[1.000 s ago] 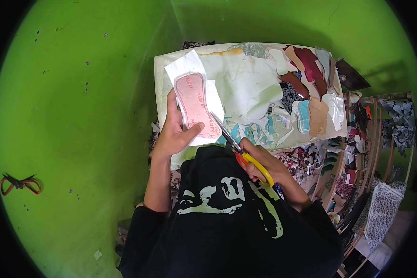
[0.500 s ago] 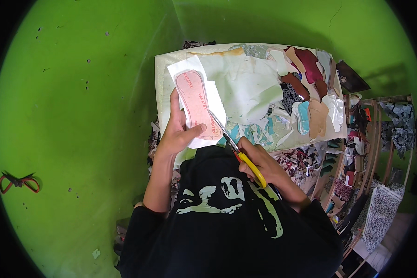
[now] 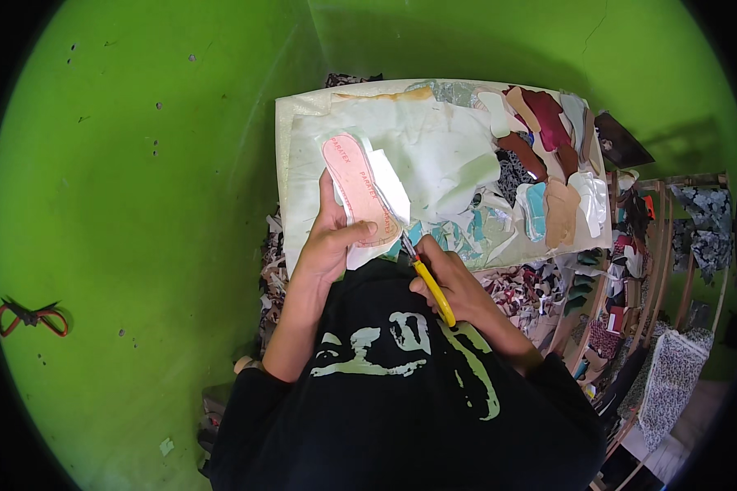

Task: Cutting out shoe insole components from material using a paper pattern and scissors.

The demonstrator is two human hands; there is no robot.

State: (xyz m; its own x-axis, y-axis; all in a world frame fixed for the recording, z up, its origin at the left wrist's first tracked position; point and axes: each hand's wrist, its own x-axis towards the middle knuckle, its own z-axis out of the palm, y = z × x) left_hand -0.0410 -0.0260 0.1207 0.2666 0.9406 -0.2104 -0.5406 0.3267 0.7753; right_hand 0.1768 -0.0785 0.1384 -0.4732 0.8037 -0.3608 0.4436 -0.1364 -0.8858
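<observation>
My left hand [image 3: 329,244] grips a pink shoe insole [image 3: 354,182] together with a white sheet [image 3: 395,185], thumb pressed on the near end and fingers underneath. The white sheet sticks out beyond the insole along its right side and at its near end. In my right hand [image 3: 460,288] are scissors with yellow handles [image 3: 436,296]. Their blades are at the near right edge of the insole, partly hidden by the sheet. How far the blades are parted I cannot tell.
Beneath my hands is a pale table [image 3: 291,147] covered with white sheeting. Cut pieces in brown, maroon, white and tan [image 3: 562,211] lie at its right. Heaped scraps [image 3: 526,296] and a wooden rack [image 3: 655,270] are on the right. Red-handled scissors [image 3: 33,317] hang on the green wall.
The insole and sheet have shifted slightly right and nearer, and the white margin past the insole's far end no longer shows. The scissors have moved down along the right edge to the near end.
</observation>
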